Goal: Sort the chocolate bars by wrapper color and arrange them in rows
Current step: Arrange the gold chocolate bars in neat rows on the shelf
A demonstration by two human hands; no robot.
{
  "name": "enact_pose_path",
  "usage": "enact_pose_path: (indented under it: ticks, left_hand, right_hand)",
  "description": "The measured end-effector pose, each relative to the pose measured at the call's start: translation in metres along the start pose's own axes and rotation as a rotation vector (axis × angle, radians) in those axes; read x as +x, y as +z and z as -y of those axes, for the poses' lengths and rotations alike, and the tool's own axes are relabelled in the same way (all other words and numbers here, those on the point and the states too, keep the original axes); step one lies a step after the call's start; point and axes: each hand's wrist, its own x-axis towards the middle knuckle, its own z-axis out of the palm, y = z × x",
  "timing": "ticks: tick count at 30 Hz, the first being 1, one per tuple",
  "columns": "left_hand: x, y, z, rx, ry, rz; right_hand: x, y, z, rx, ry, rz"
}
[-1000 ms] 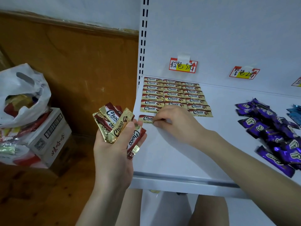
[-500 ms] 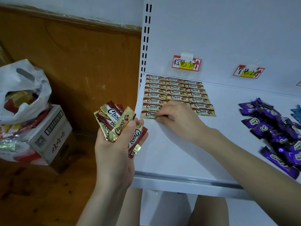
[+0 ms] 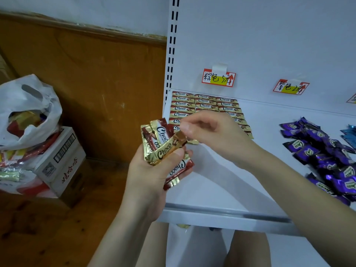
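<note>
My left hand grips a fan of several brown-and-gold Choco bars just left of the white shelf. My right hand pinches the upper end of the top gold bar in that fan. Behind the hands, brown-and-gold bars lie in neat rows at the shelf's back left, partly hidden by my right hand. A loose heap of purple bars lies at the right, and blue wrappers show at the frame's edge.
Red-and-yellow paper labels hang on the shelf's back wall. To the left, a white plastic bag of mixed wrappers sits on a cardboard box on the wooden floor. The shelf's metal front edge runs below my hands.
My right hand has left the bar it laid at the front of the rows and come back left and up to the fan, where it now pinches the top gold bar.
</note>
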Motion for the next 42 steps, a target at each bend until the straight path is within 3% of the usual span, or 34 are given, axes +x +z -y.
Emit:
enact_pose_path:
  ticks: [4, 9, 14, 26, 35, 42]
  left_hand:
    - [-0.001, 0.007, -0.002, -0.025, -0.024, 0.074]
    - [-0.004, 0.008, -0.006, -0.081, -0.077, 0.005]
    - [-0.004, 0.011, -0.007, -0.104, -0.101, -0.042]
    - [-0.001, 0.015, 0.004, 0.041, -0.013, -0.073]
    - [0.003, 0.009, 0.013, 0.033, -0.017, -0.247]
    - [0.007, 0.016, 0.015, 0.044, -0.021, -0.225]
  right_hand:
    - [-0.010, -0.003, 0.008, -0.007, -0.049, 0.036]
    - [-0.021, -0.023, 0.002, 0.069, -0.041, -0.048]
    - [-0.036, -0.028, -0.006, 0.139, -0.169, -0.065]
    - [-0.056, -0.033, -0.017, -0.429, -0.360, -0.063]
    - [-0.043, -0.057, -0.059, -0.458, -0.034, -0.142]
    - [-0.023, -0.054, -0.062, -0.514, -0.055, -0.154]
